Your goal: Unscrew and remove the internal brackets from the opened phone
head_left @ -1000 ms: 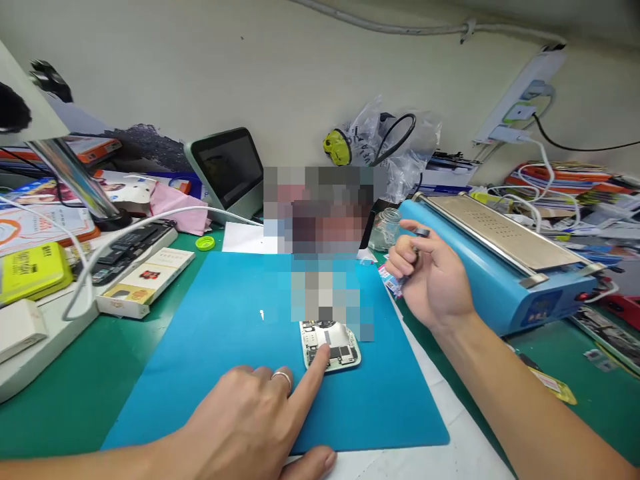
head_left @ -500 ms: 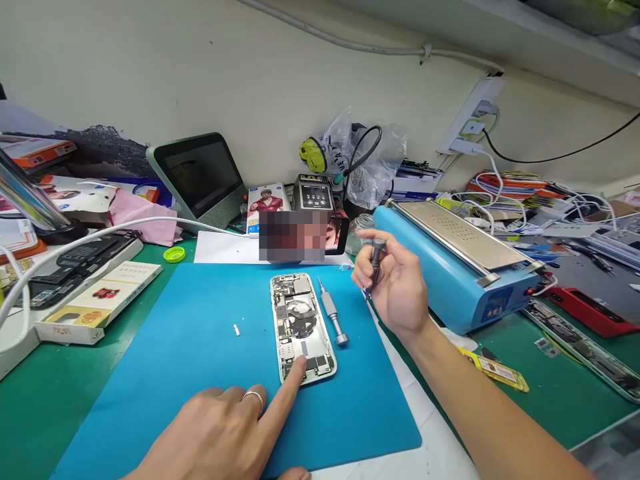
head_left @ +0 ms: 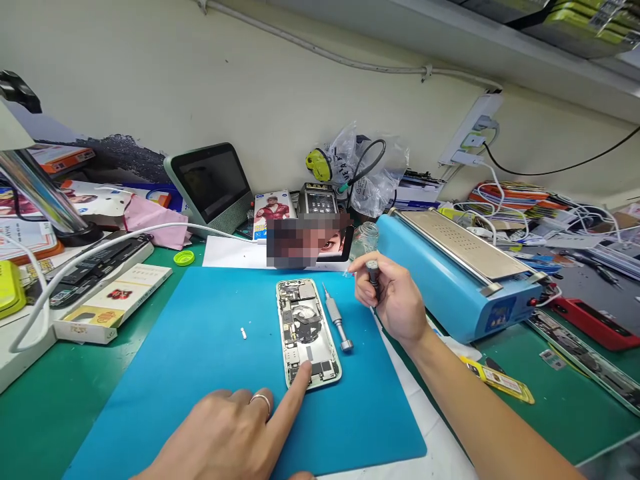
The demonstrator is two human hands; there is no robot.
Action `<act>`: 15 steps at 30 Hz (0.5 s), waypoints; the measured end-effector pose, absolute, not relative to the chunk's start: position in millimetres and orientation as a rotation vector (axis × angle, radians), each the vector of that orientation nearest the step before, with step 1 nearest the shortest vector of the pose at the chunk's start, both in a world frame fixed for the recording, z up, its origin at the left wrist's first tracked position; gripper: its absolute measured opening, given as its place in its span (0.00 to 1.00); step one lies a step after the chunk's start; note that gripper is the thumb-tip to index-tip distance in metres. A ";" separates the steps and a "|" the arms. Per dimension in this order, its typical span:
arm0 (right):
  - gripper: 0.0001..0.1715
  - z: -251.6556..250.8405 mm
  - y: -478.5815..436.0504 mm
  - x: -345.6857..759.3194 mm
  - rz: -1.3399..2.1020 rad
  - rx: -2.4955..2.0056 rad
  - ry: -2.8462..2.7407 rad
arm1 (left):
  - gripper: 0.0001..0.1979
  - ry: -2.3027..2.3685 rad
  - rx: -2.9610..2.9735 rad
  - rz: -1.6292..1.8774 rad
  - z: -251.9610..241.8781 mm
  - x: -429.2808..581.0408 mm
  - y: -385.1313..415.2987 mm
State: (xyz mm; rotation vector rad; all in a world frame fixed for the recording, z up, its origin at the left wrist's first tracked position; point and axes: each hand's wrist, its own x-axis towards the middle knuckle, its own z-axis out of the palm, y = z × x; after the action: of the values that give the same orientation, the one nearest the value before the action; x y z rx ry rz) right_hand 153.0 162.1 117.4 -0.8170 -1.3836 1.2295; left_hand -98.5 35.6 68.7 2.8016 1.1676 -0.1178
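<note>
An opened smartphone (head_left: 299, 320) lies on the blue mat, its battery, boards and round black coil exposed. My left hand (head_left: 235, 427) reaches in from below, index finger stretched out and its tip on the phone's lower part. The other left fingers are bent and hold nothing. Raised to the right of the phone, my right hand (head_left: 395, 297) is closed around a screwdriver (head_left: 372, 268) with a dark handle; its tip points down, above the mat. A second, grey screwdriver (head_left: 337, 317) rests on the mat along the phone's right side.
Behind the blue mat (head_left: 190, 373) a phone (head_left: 343, 243) is propped up near a glass jar (head_left: 367, 237). A blue heating plate machine (head_left: 450, 287) stands right. Left are a cigarette box (head_left: 120, 300), a white cable and a green cap (head_left: 184, 258). A small white piece (head_left: 243, 333) lies on the mat.
The whole view has shifted slightly, so things sit a little lower and further right. My right hand has tilted the screwdriver a little; my left fingertip stays on the opened phone.
</note>
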 end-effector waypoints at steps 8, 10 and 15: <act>0.22 121.1 157.6 153.3 1.220 -0.784 -1.432 | 0.39 1.157 2.843 -0.097 67.6 -98.2 36.7; 0.26 123.1 155.7 153.7 1.220 -0.773 -1.454 | 0.39 1.168 2.862 -0.092 67.6 -97.6 36.7; 0.25 124.5 153.1 154.9 1.220 -0.773 -1.494 | 0.39 1.158 2.902 -0.077 66.7 -96.8 37.2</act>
State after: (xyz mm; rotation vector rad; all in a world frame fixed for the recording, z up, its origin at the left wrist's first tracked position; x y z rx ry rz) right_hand 154.9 153.1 124.5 -0.7730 -1.4938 1.2198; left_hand -96.8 37.2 66.7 2.9024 1.1577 -0.0774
